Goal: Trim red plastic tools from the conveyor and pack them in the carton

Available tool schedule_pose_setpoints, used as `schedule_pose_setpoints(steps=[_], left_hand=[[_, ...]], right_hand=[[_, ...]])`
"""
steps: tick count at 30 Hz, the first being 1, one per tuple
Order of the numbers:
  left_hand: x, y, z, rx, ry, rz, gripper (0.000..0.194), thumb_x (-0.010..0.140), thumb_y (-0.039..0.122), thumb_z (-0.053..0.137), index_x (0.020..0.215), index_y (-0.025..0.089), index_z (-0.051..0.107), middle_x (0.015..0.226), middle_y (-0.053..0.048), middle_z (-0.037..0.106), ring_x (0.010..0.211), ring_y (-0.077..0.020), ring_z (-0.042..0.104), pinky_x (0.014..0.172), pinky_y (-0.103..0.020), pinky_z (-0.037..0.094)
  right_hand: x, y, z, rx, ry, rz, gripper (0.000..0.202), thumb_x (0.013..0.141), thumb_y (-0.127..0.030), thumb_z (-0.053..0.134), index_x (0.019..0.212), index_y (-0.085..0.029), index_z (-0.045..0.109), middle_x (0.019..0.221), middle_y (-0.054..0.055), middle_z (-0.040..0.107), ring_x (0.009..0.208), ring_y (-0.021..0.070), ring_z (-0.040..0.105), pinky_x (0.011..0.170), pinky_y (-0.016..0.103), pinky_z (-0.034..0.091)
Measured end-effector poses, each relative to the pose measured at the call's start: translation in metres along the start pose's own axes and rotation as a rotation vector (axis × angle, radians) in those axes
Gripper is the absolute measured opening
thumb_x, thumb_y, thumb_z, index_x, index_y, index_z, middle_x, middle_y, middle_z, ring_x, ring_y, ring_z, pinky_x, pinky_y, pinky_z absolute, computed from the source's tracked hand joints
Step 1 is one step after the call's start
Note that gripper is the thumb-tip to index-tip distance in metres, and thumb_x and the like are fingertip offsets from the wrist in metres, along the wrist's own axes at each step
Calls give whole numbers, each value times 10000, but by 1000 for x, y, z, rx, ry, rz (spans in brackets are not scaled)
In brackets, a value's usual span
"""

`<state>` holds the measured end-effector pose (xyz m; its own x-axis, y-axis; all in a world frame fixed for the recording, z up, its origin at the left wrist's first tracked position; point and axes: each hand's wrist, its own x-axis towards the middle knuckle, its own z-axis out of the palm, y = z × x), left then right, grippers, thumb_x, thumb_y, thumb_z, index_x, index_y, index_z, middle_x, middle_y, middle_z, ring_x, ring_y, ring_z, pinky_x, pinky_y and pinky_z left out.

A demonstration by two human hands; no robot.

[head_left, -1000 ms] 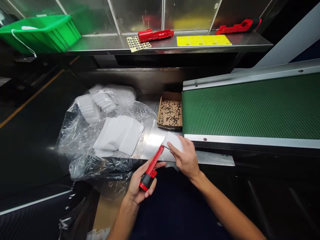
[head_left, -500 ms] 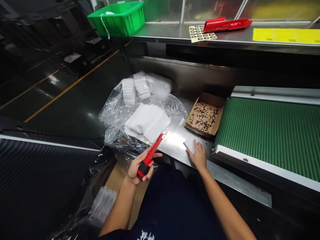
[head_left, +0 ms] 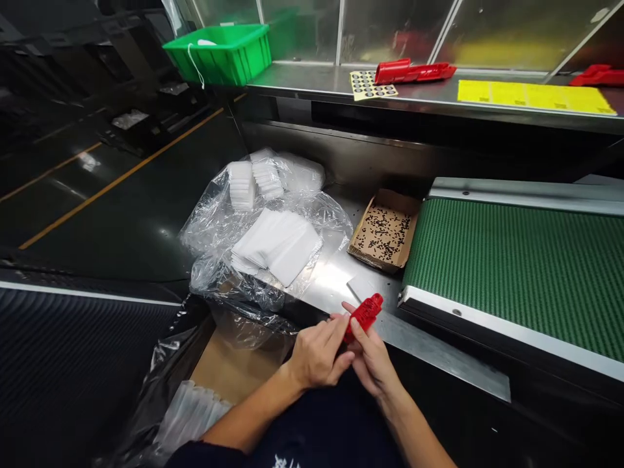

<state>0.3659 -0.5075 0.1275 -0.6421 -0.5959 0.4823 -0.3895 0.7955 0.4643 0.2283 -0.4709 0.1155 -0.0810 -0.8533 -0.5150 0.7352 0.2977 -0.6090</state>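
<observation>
Right, we've got the red part (head_left: 367,312) over the desk's (head_left: 331,274) near edge, its long axis running seven to one o'clock, fingers of our right hand (head_left: 379,370) closed on it. From our left hand (head_left: 314,354) it's at two o'clock, from our right at eleven; left fingers touch its lower end, but we can't tell if they grip.

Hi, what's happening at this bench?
Someone is holding a small red part in both hands, left hand and right hand, just off the metal bench. White sheets lie on clear plastic, and a shallow cardboard box of tiny black pieces sits beside a green conveyor belt.
</observation>
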Motion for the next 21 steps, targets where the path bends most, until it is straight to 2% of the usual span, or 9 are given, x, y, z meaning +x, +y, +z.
schedule_pose_setpoints(steps=[1, 2, 3, 5, 6, 9, 11, 13, 21], left_hand=[[-3, -2, 0, -6, -1, 33, 577, 1006, 399, 335, 1441, 23, 380, 1182, -229, 660, 987, -288, 685, 795, -380, 599], [-6, -9, -2, -16, -2, -25, 567, 1006, 411, 319, 1422, 38, 411, 1197, -215, 657, 1009, -270, 680, 821, -357, 592], [-8, -19, -6, -15, -4, -153, 532, 1005, 408, 308, 1383, 72, 471, 1207, -190, 658, 1029, -250, 674, 855, -336, 580], [-9, -52, -15, 64, -18, -601, 430, 995, 384, 319, 1231, 172, 608, 1174, -116, 677, 995, -213, 678, 890, -309, 555], [-7, -72, -19, 113, -26, -753, 401, 989, 367, 335, 1177, 176, 634, 1145, -117, 681, 952, -222, 684, 891, -332, 549], [2, -134, -25, 219, -39, -985, 324, 944, 312, 460, 1169, 134, 610, 1171, -175, 644, 876, -266, 681, 895, -417, 525], [8, -165, -20, 266, -66, -1085, 353, 902, 313, 569, 1201, 125, 571, 1220, -199, 610, 1002, -310, 654, 906, -429, 508], [12, -183, -13, 285, -106, -1142, 382, 860, 312, 653, 1187, 140, 556, 1203, -182, 619, 1078, -324, 625, 898, -415, 504], [16, -192, -3, 310, -131, -1175, 250, 891, 304, 621, 1102, 172, 599, 1038, -152, 678, 985, -327, 636, 806, -380, 473]], right_hand=[[0, -3, 1, 24, 55, 15, 559, 711, -458, 831, 1184, -216, 657, 969, 82, 740, 940, 264, 695, 899, 428, 543], [0, -5, 1, 47, 96, 42, 542, 688, -441, 850, 1136, -193, 672, 891, 70, 739, 867, 257, 705, 880, 440, 553], [0, -6, 0, 73, 127, 72, 535, 664, -420, 870, 1098, -174, 676, 839, 61, 734, 809, 254, 708, 858, 456, 562], [0, -8, -2, 132, 163, 145, 517, 639, -369, 887, 1057, -159, 667, 815, 58, 731, 759, 260, 711, 822, 490, 574], [0, -9, -3, 159, 167, 184, 495, 649, -346, 880, 1050, -161, 658, 831, 64, 735, 763, 267, 715, 813, 502, 576], [-2, -14, 0, 223, 119, 259, 381, 750, -313, 790, 1064, -171, 629, 936, 99, 747, 842, 285, 724, 818, 516, 571], [-2, -20, 3, 252, 62, 250, 341, 815, -339, 715, 1090, -163, 616, 1024, 133, 740, 884, 286, 723, 824, 506, 566], [-3, -27, 7, 273, -7, 223, 389, 850, -404, 662, 1135, -147, 604, 1115, 170, 717, 926, 289, 718, 828, 488, 561], [-13, -52, 15, 236, -187, 138, 630, 800, -645, 601, 1246, -201, 586, 1248, 140, 663, 1033, 280, 673, 904, 466, 511]])
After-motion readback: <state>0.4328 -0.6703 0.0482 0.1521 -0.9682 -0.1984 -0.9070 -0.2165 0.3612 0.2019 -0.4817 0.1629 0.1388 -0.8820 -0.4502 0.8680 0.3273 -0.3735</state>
